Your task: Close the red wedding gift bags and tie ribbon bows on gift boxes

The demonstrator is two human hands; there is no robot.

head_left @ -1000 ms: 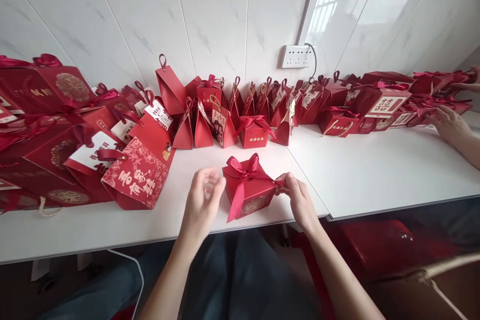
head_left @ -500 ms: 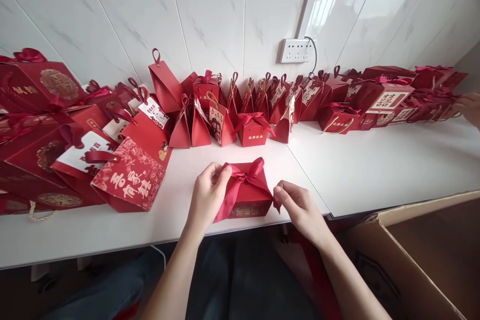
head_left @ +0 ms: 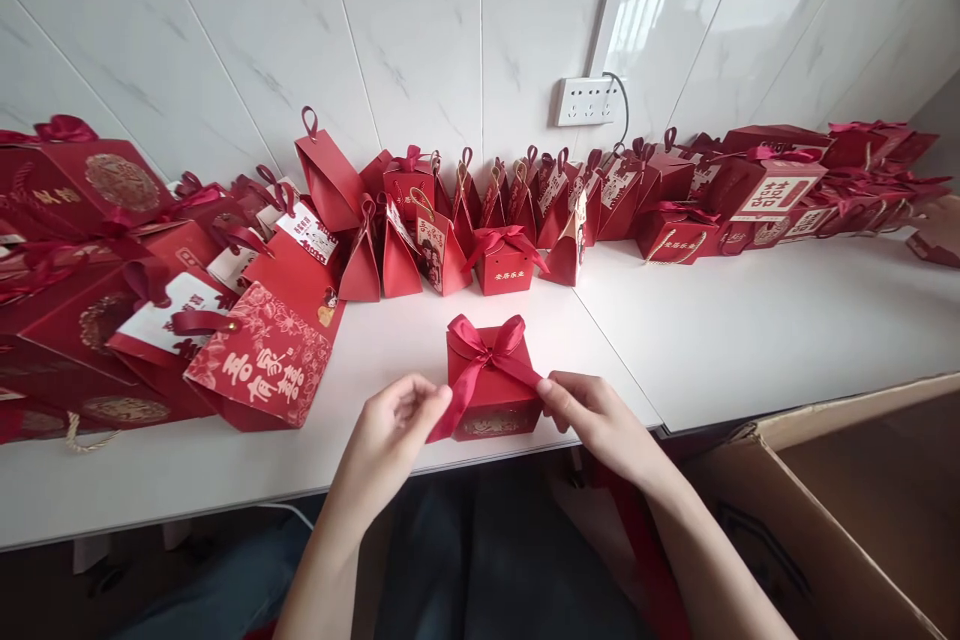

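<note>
A small red gift box (head_left: 491,398) with a red satin ribbon bow (head_left: 486,340) on top stands near the front edge of the white table (head_left: 750,340). My left hand (head_left: 394,430) pinches the left ribbon tail, which hangs down the box's front left. My right hand (head_left: 592,415) pinches the right ribbon tail at the box's right side. Both hands have closed fingers on the ribbon.
Many red gift boxes and bags (head_left: 480,220) line the tiled wall; larger ones (head_left: 150,290) are piled at the left. A wall socket (head_left: 589,100) sits above them. An open cardboard box (head_left: 840,510) stands at lower right. A person's hand (head_left: 937,235) shows at the far right.
The gift box has been turned and set upright with the bow on top. My left hand slid down along the left ribbon tail; the right hand keeps its hold.
</note>
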